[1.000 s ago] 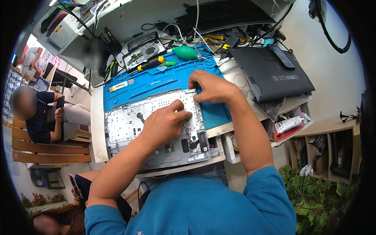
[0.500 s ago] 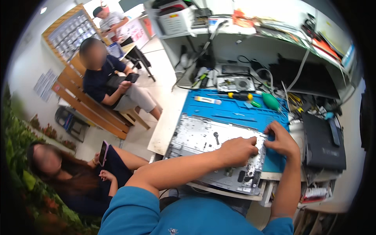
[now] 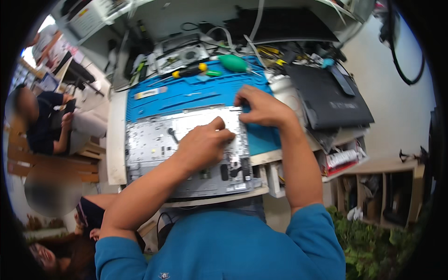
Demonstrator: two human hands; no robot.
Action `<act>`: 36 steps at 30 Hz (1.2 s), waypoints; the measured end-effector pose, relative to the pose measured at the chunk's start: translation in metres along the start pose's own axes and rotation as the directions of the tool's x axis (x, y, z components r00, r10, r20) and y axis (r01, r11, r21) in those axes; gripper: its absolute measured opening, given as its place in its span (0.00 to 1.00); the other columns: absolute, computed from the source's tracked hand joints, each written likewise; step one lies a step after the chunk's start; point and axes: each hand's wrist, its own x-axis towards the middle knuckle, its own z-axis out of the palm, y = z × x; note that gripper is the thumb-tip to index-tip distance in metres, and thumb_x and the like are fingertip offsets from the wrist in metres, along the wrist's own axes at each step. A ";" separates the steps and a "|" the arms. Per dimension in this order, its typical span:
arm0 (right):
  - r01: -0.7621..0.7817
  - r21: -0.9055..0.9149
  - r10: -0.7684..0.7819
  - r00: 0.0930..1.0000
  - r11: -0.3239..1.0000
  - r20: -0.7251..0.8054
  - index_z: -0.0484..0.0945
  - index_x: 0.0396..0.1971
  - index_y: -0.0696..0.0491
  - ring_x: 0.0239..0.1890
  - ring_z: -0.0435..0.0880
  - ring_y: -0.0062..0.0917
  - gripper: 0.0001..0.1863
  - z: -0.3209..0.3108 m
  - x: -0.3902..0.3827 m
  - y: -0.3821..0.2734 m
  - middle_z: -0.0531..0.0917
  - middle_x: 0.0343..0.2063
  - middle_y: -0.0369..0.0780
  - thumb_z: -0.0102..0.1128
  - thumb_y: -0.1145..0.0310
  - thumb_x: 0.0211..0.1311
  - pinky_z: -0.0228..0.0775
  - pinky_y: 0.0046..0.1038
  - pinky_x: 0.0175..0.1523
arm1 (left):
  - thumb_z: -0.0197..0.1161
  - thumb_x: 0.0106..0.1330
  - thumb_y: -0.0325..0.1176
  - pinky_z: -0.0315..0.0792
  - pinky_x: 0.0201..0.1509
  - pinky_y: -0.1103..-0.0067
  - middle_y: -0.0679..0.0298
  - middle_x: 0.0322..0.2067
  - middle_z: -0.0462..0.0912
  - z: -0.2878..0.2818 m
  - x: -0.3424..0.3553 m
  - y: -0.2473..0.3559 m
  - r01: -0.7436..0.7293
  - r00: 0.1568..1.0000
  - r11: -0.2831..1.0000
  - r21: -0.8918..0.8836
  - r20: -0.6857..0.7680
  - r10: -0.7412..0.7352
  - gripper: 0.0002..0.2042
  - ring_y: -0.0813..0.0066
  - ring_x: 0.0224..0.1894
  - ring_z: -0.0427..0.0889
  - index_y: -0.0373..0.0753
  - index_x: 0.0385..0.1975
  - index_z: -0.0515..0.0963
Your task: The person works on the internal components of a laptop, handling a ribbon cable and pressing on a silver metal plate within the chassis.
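A silver laptop chassis panel (image 3: 154, 144) lies on a blue repair mat (image 3: 200, 95) in front of me. My left hand (image 3: 205, 144) is over the panel's right half, its fingers curled and pressed together; anything in them is hidden. Thumb and fingers apart in a curve, my right hand (image 3: 263, 108) rests at the panel's upper right edge. A small black part (image 3: 172, 134) lies on the panel, left of my left hand. Beyond it on the mat are a yellow and black screwdriver (image 3: 190, 71), a white tube (image 3: 150, 92) and a green air blower (image 3: 232, 63).
At right sits a closed black laptop (image 3: 326, 95) on stacked things. Cables, tools and an opened metal device (image 3: 184, 57) crowd the back, below a shelf (image 3: 109, 17). An open drawer (image 3: 345, 158) holds packages at lower right. People sit at the left.
The whole view has swung to the right, so the bench lies further left in the picture. Both hands stay at about the same places on the panel.
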 end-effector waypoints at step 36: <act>-0.135 0.058 0.136 0.991 0.989 -0.018 0.84 0.50 0.56 0.54 0.83 0.38 0.23 -0.009 -0.015 -0.015 0.83 0.49 0.45 0.73 0.63 0.54 0.78 0.35 0.60 | 0.74 0.66 0.26 0.87 0.47 0.59 0.65 0.47 0.88 -0.001 0.012 0.005 -0.017 0.999 0.999 0.050 0.038 0.015 0.13 0.52 0.40 0.92 0.51 0.47 0.95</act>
